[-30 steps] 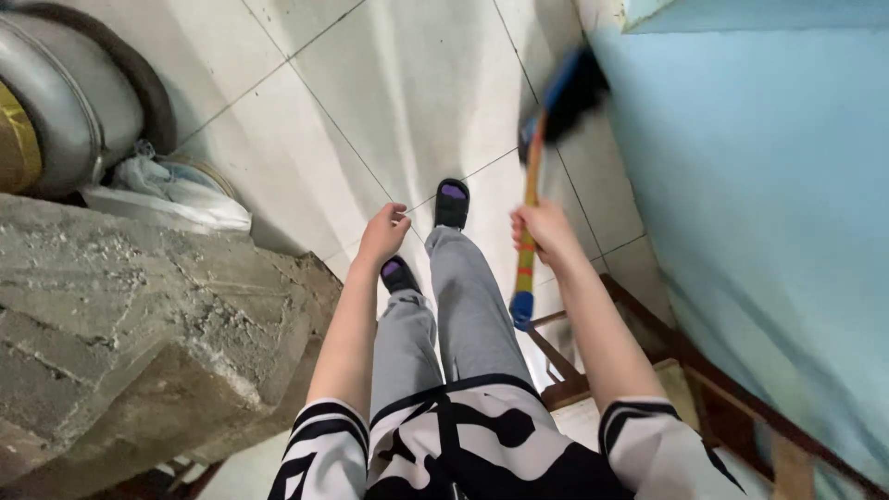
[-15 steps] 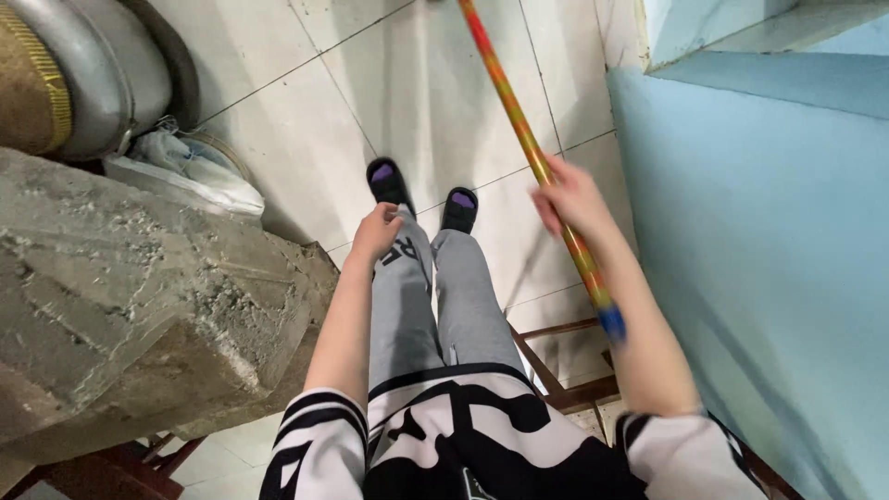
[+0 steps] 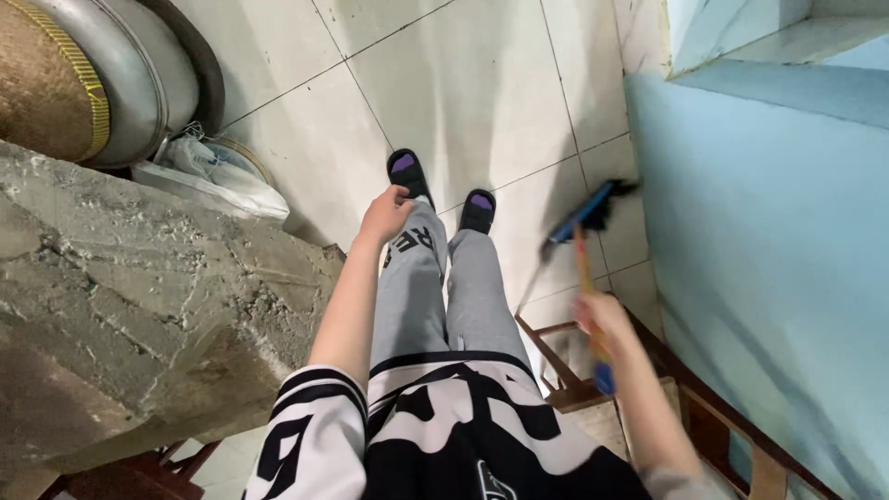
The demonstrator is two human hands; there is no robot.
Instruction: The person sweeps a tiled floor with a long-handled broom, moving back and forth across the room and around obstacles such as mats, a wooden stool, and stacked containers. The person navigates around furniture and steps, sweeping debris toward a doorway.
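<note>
Head view, looking straight down at the person's legs and a white tiled floor (image 3: 463,102).

Right hand (image 3: 604,317), lower right of centre: fingers wrapped around the orange handle of a broom (image 3: 582,248), blurred. Handle runs from a blue end cap below the hand up to the blue and black brush head at right of centre. Head sits close to the light blue wall (image 3: 769,259); can't tell whether it touches wall or floor.

Left hand (image 3: 387,215), centre frame: holds nothing, fingers loosely curled, resting at the grey trousers (image 3: 435,287) near the left thigh.

Two black slippers (image 3: 407,173) with purple insoles, just above centre.

Left side: rough grey concrete slab (image 3: 139,287) fills mid to lower left. Above it, upper left: a metal basin (image 3: 139,74) on edge with a woven brown disc in front, a crumpled white plastic bag (image 3: 213,176) just beside.

Lower right: brown wooden frame (image 3: 704,407) along the wall, behind the right forearm.
</note>
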